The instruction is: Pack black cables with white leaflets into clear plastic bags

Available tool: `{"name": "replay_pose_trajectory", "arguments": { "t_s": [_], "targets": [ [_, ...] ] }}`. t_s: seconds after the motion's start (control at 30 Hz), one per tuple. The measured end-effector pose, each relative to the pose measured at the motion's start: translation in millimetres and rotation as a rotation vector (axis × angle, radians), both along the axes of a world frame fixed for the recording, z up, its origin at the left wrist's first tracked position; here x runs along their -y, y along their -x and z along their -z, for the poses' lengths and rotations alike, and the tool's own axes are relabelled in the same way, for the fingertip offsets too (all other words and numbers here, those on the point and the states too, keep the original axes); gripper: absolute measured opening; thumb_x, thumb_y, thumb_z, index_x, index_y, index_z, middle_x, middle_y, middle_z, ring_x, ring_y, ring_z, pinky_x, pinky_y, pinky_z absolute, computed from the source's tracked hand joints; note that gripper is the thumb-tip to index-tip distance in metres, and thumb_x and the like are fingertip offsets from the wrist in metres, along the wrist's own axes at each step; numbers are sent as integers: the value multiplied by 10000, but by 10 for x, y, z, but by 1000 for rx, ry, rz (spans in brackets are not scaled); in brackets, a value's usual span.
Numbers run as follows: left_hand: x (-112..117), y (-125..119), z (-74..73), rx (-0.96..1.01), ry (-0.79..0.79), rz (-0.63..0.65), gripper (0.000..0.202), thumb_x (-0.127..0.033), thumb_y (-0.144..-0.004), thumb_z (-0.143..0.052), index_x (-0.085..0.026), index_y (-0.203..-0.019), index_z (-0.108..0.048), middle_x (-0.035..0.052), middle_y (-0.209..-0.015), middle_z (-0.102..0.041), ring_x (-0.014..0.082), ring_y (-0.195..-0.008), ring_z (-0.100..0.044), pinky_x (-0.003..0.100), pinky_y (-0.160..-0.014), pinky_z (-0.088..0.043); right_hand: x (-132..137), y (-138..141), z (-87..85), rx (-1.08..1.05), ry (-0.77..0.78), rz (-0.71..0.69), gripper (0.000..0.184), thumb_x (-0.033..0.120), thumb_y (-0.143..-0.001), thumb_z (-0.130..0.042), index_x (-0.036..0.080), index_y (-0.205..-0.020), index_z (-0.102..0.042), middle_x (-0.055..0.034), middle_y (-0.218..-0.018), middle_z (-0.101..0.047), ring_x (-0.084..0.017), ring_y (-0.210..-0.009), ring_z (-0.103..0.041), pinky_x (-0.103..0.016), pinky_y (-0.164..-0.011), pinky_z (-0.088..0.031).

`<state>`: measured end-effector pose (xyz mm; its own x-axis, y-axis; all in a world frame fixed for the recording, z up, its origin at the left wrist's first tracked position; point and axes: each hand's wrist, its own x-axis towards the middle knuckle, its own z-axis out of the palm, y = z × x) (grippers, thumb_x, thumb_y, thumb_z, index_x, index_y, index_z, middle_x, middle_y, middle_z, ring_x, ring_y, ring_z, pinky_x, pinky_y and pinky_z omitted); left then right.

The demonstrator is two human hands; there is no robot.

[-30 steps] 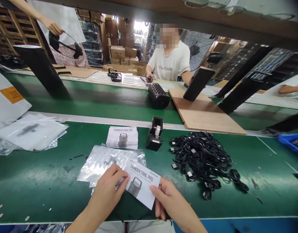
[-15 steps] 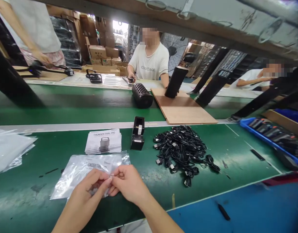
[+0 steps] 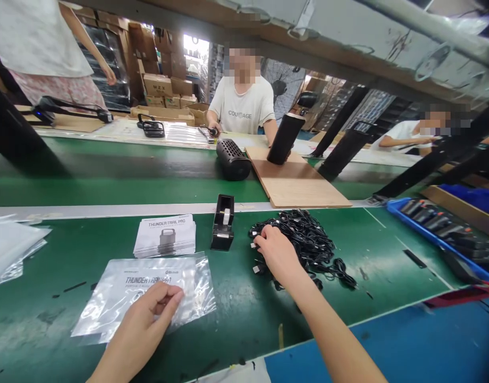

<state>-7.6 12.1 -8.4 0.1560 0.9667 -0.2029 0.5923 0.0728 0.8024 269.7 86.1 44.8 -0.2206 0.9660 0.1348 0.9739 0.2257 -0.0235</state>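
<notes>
Left hand (image 3: 146,322): is holding its fingers together, thumb tip against forefinger, clamped on a clear, glossy plastic bag (image 3: 202,290).
Bag: is lying flat on the long, green-topped bench (image 3: 244,330), overlapping more clear film; a white printed paper leaflet (image 3: 149,280) is showing through it.
Right hand (image 3: 278,252): is touching the left side of a tangled heap of thin black cables (image 3: 314,236), palm down, fingers bending inward; whether they are gripping a cable, one cannot tell.
Cables: are lying heaped right of the bag, some pale metal plugs poking out near the hand.
Leaflet stack: a neat pile of white printed leaflets (image 3: 165,236) is sitting just beyond the bag.
Tape: a small black plastic tape dispenser (image 3: 222,231) is standing between that pile and the cables.
Far side: a black, perforated, rounded casing (image 3: 233,159) is lying beside a flat, pale wooden board (image 3: 304,190).
Co-worker: a person in a white printed T-shirt (image 3: 244,103) is facing the bench from across it.
</notes>
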Motion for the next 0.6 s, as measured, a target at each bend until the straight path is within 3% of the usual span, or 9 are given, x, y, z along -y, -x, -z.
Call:
{"name": "replay_pose_trajectory", "arguments": {
  "t_s": [0.1,0.17,0.23,0.3,0.37,0.43,0.6],
  "targets": [
    [-8,-47,-48,-19,-24,-17,268,-473,-825,-402,-245,-779,-534,-11,-730,-559,161,-671,-530,251,-627,-426,124,88,15,-241,-42,-8,95,113,-793,-535,163,-867,-568,-78,-867,-566,-205,-826,-539,-330,-732,-460],
    [-10,-73,-72,-12,-21,-33,259,-463,-826,-406,-243,-776,-534,-8,-746,-568,161,-686,-539,253,-639,-431,287,293,70,-702,-7,51,132,180,-818,-511,181,-950,-512,-44,-829,-561,-169,-756,-556,-306,-691,-484],
    [-8,-89,-89,8,-9,-42,246,-449,-826,-415,-240,-778,-535,-5,-760,-576,162,-700,-551,252,-646,-437,445,562,165,-1231,174,98,209,217,-816,-501,207,-1020,-458,-11,-796,-545,-144,-706,-573,-280,-633,-508],
    [-3,-97,-107,29,-3,-48,237,-437,-824,-424,-236,-771,-536,-4,-753,-581,160,-695,-560,249,-641,-442,541,802,277,-1546,355,124,232,239,-788,-524,205,-1008,-456,27,-728,-497,-122,-645,-569,-275,-614,-522],
    [2,-105,-128,43,-4,-57,232,-429,-821,-430,-231,-762,-538,-5,-740,-584,157,-677,-566,247,-630,-445,561,913,367,-1657,427,179,234,263,-756,-563,192,-965,-484,41,-697,-482,-116,-629,-568,-275,-615,-526],
    [6,-116,-150,39,-14,-68,232,-425,-816,-436,-229,-752,-543,-5,-729,-586,156,-659,-566,246,-617,-446,531,850,404,-1646,420,242,249,282,-723,-607,177,-928,-511,39,-685,-501,-121,-635,-575,-273,-611,-526],
    [13,-145,-171,22,-31,-74,235,-418,-810,-439,-226,-725,-543,-4,-722,-591,157,-649,-563,250,-608,-446,459,300,312,-1532,247,390,304,339,-668,-678,166,-876,-540,35,-644,-560,-120,-590,-581,-244,-553,-514]
  ]
}}
